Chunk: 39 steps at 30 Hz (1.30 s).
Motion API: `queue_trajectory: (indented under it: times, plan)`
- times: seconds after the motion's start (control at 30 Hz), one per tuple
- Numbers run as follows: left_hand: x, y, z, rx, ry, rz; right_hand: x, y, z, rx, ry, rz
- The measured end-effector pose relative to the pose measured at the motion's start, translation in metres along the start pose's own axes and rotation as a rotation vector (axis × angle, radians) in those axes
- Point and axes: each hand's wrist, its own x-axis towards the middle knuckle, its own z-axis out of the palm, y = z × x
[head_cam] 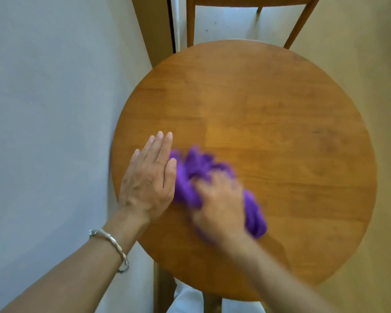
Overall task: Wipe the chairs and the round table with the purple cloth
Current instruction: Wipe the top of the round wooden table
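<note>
My blurry right hand (219, 204) grips the bunched purple cloth (190, 170) on the round table (280, 109). My left hand (149, 177) lies flat beside it, fingers straight, touching the cloth. A wooden chair (191, 19) stands beyond both.

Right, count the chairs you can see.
1: a chair beyond the far edge of the round table, only legs and seat rail showing. Others may hide under it.

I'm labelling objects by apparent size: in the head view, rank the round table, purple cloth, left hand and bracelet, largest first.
1. round table
2-3. purple cloth and left hand look alike; the cloth is blurred and partly under the right hand, so unranked
4. silver bracelet
</note>
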Motion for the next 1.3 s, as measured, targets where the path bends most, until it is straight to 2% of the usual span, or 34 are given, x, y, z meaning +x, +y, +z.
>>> queue_trajectory:
  times: [0.1,0.17,0.2,0.3,0.4,0.47,0.5,0.57,0.6,0.63,0.73,0.77,0.8,0.9,0.93,1.0,1.03,1.07,1.13,1.23,1.27,1.3]
  plan:
    - [-0.002,-0.011,0.001,0.035,-0.031,0.002,-0.035,-0.030,0.008,0.039,-0.264,-0.346]
    - [0.002,-0.019,-0.001,0.064,-0.044,-0.014,-0.003,-0.014,0.009,0.023,-0.235,-0.433]
    - [0.008,-0.020,-0.001,0.072,-0.040,-0.019,0.023,0.001,0.007,0.014,-0.178,-0.398]
    - [0.027,-0.012,0.004,0.071,-0.016,-0.063,0.123,0.082,-0.018,-0.026,0.052,-0.018]
    - [0.055,0.008,0.019,0.040,0.003,-0.093,0.185,0.191,-0.076,-0.006,0.014,0.286]
    - [0.073,0.027,0.031,0.009,0.004,-0.091,0.180,0.226,-0.098,-0.016,0.010,0.423]
    - [0.079,0.036,0.034,-0.001,-0.001,-0.088,0.164,0.229,-0.094,-0.062,0.035,0.433]
    - [0.089,0.052,0.039,-0.011,-0.004,-0.064,0.113,0.204,-0.074,-0.091,0.130,0.315]
    - [0.093,0.059,0.040,-0.012,-0.003,-0.051,0.082,0.180,-0.066,-0.051,0.124,0.178]
    - [0.096,0.064,0.040,-0.006,-0.003,-0.037,0.047,0.157,-0.058,-0.016,0.055,-0.001]
    - [0.112,0.071,0.040,0.040,-0.034,0.045,-0.011,0.125,-0.053,0.046,-0.320,-0.529]
    - [0.117,0.072,0.041,0.054,-0.044,0.066,0.002,0.137,-0.054,0.061,-0.346,-0.605]
    - [0.123,0.074,0.043,0.064,-0.050,0.076,0.029,0.153,-0.057,0.067,-0.303,-0.595]
    - [0.140,0.085,0.051,0.069,-0.077,0.094,0.142,0.216,-0.083,-0.047,0.048,-0.270]
    - [0.144,0.090,0.054,0.067,-0.087,0.101,0.179,0.240,-0.093,-0.086,0.092,-0.105]
    - [0.151,0.100,0.061,0.055,-0.091,0.103,0.219,0.262,-0.102,0.022,0.097,0.253]
    - [0.155,0.106,0.064,0.040,-0.086,0.094,0.218,0.257,-0.099,-0.006,0.086,0.316]
    - [0.158,0.112,0.067,0.017,-0.080,0.079,0.207,0.245,-0.093,-0.080,0.092,0.276]
    - [0.162,0.121,0.072,-0.031,-0.068,0.044,0.154,0.206,-0.081,-0.059,0.083,0.001]
    - [0.159,0.122,0.076,-0.018,-0.063,0.066,0.078,0.178,-0.070,0.031,-0.219,-0.523]
    - [0.159,0.119,0.075,-0.013,-0.066,0.070,0.085,0.181,-0.075,0.022,-0.284,-0.612]
    - [0.160,0.114,0.074,-0.017,-0.065,0.059,0.106,0.191,-0.076,-0.007,-0.248,-0.635]
